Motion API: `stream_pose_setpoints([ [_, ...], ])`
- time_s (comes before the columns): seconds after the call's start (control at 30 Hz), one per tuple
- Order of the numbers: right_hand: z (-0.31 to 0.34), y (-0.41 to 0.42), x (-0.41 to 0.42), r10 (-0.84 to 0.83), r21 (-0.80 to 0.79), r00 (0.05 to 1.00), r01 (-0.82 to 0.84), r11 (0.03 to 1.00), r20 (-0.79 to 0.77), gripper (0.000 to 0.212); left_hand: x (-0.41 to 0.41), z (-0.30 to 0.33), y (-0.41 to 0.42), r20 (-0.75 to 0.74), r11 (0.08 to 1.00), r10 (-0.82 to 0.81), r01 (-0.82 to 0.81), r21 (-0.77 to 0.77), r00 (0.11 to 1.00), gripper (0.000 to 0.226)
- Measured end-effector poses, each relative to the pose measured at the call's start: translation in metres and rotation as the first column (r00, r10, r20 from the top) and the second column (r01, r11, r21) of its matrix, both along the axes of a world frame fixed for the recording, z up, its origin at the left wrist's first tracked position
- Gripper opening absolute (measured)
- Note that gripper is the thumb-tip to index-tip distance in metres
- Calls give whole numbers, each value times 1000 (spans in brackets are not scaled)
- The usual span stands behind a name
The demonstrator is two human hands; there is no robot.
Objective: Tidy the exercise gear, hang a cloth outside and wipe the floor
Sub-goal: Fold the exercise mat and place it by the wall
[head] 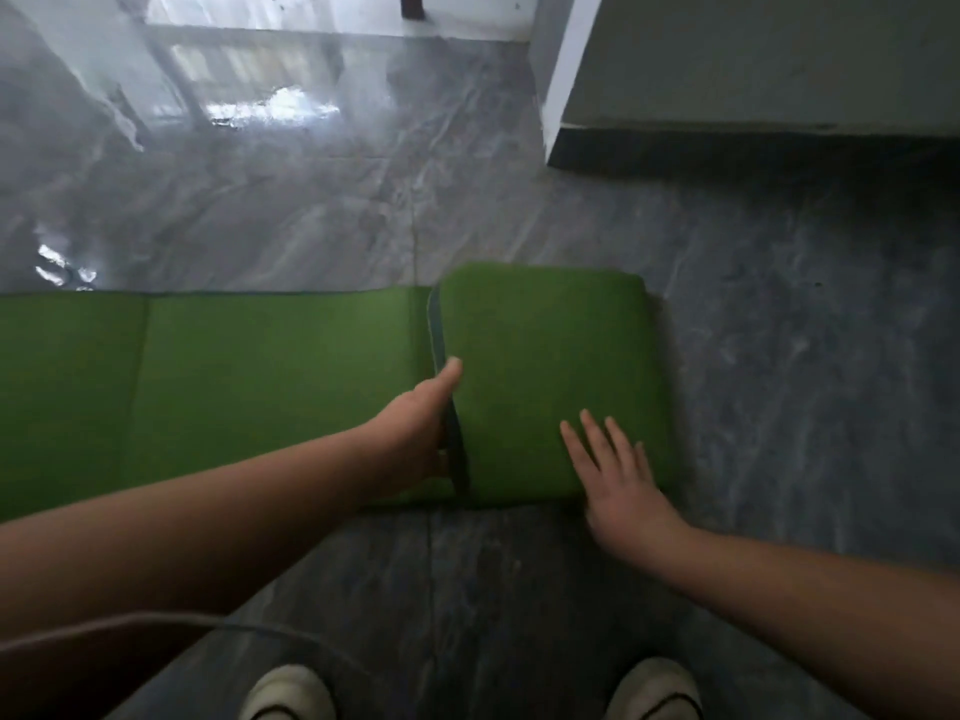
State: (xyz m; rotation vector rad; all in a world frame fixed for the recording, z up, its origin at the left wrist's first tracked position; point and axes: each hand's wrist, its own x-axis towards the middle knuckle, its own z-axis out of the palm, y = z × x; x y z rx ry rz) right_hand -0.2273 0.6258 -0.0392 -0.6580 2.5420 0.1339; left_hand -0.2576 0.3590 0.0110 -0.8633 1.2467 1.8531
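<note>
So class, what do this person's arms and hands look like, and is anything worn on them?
Both forearms are bare, with no sleeves showing. The left hand and right hand wear no gloves, and no rings, watch or bracelet show. The picture is slightly blurred, so fine detail is unclear.

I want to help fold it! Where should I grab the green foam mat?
Probably grab the green foam mat by the folded stack's open edge, coming from the left where the left hand already is; the layers end there, so fingers can slip under.

Single head-worn view, steeply down and forward, close over a green mat [291, 387] on grey floor [779, 356]
</note>
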Motion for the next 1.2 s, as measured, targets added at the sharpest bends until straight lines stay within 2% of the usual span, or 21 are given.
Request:
stream_pose_setpoints([
  [0.07, -8, -5, 5, 52, 113, 998, -55, 992, 27, 115, 13, -14, -5, 38, 965, -138, 143, -220, 990, 66],
  [0.1, -10, -7, 6, 94, 123, 995, -98, 988, 35, 114, 20, -19, -7, 85, 939, -183, 200, -278, 979, 70],
  [0.13, -11, -8, 7, 138, 121, 990, -141, 983, 30, 114, 27, -22, -7, 117, 932, -195, 221, -288, 974, 65],
  [0.23, -13, -18, 9, 224, 95, 974, -226, 970, 31, 121, 41, -39, -2, 101, 937, -178, 200, -286, 979, 30],
  [0.3, -15, -21, 8, 247, 87, 969, -247, 965, 9, 116, 40, -49, 2, 90, 920, -125, 149, -364, 988, 34],
  [0.37, -18, -19, 8, 248, 90, 969, -248, 965, 12, 110, 37, -57, 4, 18, 829, -238, 212, -517, 971, 37],
  [0.47, -25, -23, 11, 223, 66, 972, -228, 971, 70, 100, 39, -65, 3, 40, 565, -513, 372, -737, 858, 41],
  [0.53, -30, -31, 14, 161, 56, 981, -168, 984, 108, 90, 42, -66, 6, 59, 467, -600, 409, -784, 798, 35],
  [0.6, -31, -42, 12, 103, 67, 985, -113, 991, 139, 80, 42, -68, 7, 93, 365, -676, 442, -819, 731, 42],
  [0.7, -27, -57, 5, 70, 56, 986, -79, 995, 153, 64, 41, -75, -4, 125, 268, -733, 453, -850, 668, 62],
  [0.83, -18, -71, 1, 17, 15, 991, -19, 1000, 133, 45, 46, -80, -15, 103, 262, -791, 486, -834, 603, 50],
  [0.9, -17, -77, -5, 14, -23, 996, -12, 1000, 89, 46, 47, -81, -14, 135, 171, -836, 487, -856, 531, 46],
  [1.0, -15, -92, -18, 62, -150, 995, -49, 987, 81, 56, 48, -83, -14, 181, 16, -909, 467, -884, 375, 39],
  [1.07, -15, -103, -21, 128, -182, 982, -101, 978, 142, 63, 50, -84, -15, 166, 5, -932, 470, -883, 322, 33],
  [1.2, -13, -120, -19, 222, -77, 955, -211, 975, 197, 79, 45, -84, -23, 93, 139, -920, 538, -832, 381, 32],
])
